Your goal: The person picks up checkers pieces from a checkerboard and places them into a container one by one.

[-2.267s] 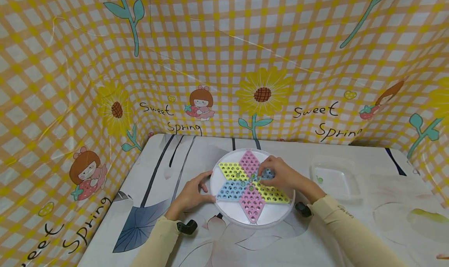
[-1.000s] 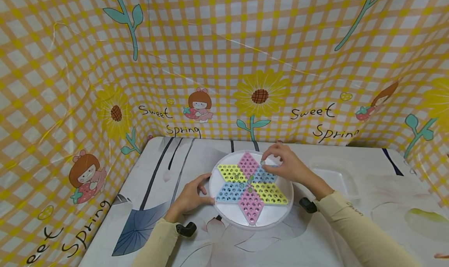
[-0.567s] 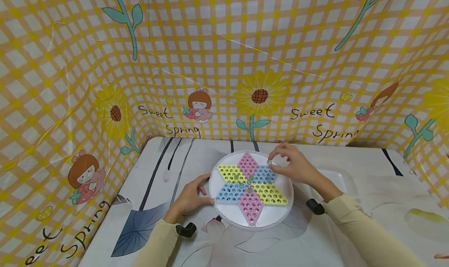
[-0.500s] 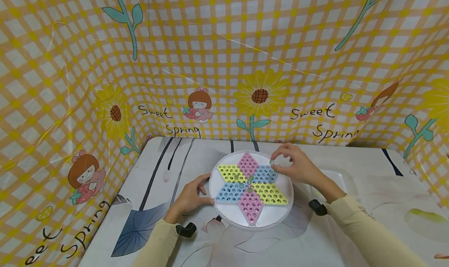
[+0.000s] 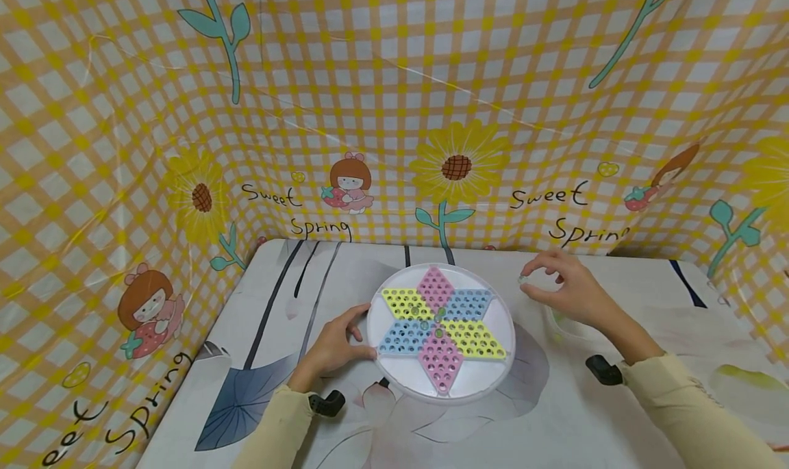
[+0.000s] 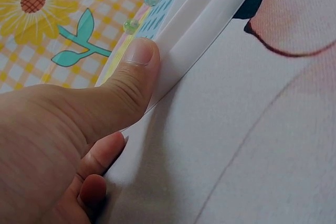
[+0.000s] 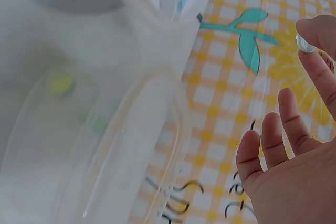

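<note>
Whereas the right hand (image 5: 573, 292) hides much of the clear tub (image 7: 181, 116) from the head camera, the right wrist view bares it; a marble (image 7: 304, 44) sits pinched at that hand's fingertips, right of the board (image 5: 403, 373), whose rim the loosely spread left hand (image 5: 335, 344) touches

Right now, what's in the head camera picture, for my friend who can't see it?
A right hand pinches a marble just right of a round star board; the left hand rests on its rim. A few marbles sit near the star's middle. A clear tub sits partly behind the right hand on the pale table; a checked cloth hangs behind.
</note>
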A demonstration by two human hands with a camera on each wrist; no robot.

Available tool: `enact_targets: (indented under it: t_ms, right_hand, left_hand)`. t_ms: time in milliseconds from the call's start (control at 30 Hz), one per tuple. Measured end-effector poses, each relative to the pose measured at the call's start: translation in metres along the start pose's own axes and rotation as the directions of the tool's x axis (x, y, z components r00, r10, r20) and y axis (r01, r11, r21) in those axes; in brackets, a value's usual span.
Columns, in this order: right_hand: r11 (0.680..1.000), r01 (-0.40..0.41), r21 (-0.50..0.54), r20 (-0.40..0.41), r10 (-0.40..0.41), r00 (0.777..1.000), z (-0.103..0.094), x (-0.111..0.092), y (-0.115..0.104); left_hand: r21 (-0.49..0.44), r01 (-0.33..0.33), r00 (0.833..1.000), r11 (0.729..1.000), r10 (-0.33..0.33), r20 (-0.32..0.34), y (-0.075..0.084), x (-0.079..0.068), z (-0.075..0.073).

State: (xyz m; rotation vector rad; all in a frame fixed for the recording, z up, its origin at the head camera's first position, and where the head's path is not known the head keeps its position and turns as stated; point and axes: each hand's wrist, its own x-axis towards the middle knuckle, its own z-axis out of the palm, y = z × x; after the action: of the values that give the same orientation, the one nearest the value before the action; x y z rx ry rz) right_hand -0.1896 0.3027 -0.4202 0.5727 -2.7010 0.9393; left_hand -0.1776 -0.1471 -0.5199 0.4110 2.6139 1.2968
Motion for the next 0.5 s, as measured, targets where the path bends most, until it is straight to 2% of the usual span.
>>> enact_targets:
  t_ms: [500]
  right_hand:
    - [0.989, -0.117, -0.092, -0.043, 0.113, 0.993, -0.051, -0.042, 0.04]
  left_hand:
    - [-0.006, 0.009, 1.0, 1.0, -0.009, 0.014, 0.0, 0.0, -0.001]
